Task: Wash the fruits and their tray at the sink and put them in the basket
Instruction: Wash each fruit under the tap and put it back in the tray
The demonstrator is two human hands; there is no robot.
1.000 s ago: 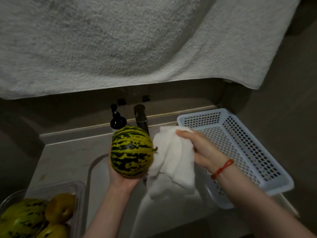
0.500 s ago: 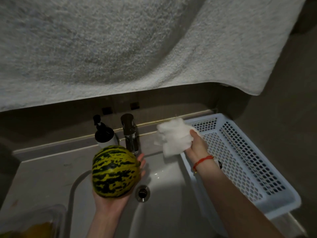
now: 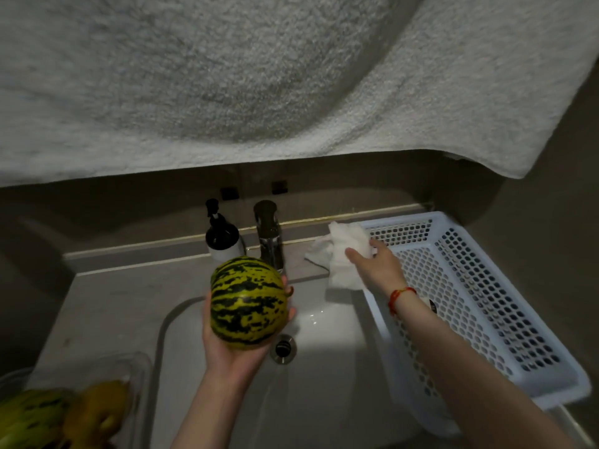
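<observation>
Left hand [image 3: 238,343] cups the striped melon [image 3: 249,303] from below, fingers curled up round its sides, holding it over the sink [image 3: 324,384] just in front of the faucet [image 3: 268,238]. Right hand [image 3: 372,265] is on a white cloth [image 3: 343,254] that lies on the desk [image 3: 129,293] to the right of the faucet, touching the basket [image 3: 486,303] rim; whether the fingers pinch the cloth or only press it flat I cannot tell. The basket sits right of the sink, nothing visible inside it. The clear tray [image 3: 139,377] is left of the sink, low in the frame, with another striped melon [image 3: 29,419] and a yellow fruit [image 3: 97,413] in it, both blurred. A soap pump bottle [image 3: 222,238] stands just left of the faucet.

Risks, as judgement:
- The melon is round, smooth and carried by one palm only. If wet it could roll off and drop into the sink, bruising or cracking.
- The cloth hangs partly over the sink edge beside the basket. Left there it may slide into the bowl and get soaked, or drape over the basket rim and get in the way.
- Crossing from the sink to the basket one-handed, the melon could clip the basket wall and tip the light plastic basket, whose near end seems to overhang the desk edge.
- Fruits remaining in the tray could be missed; the tray itself still needs washing.
</observation>
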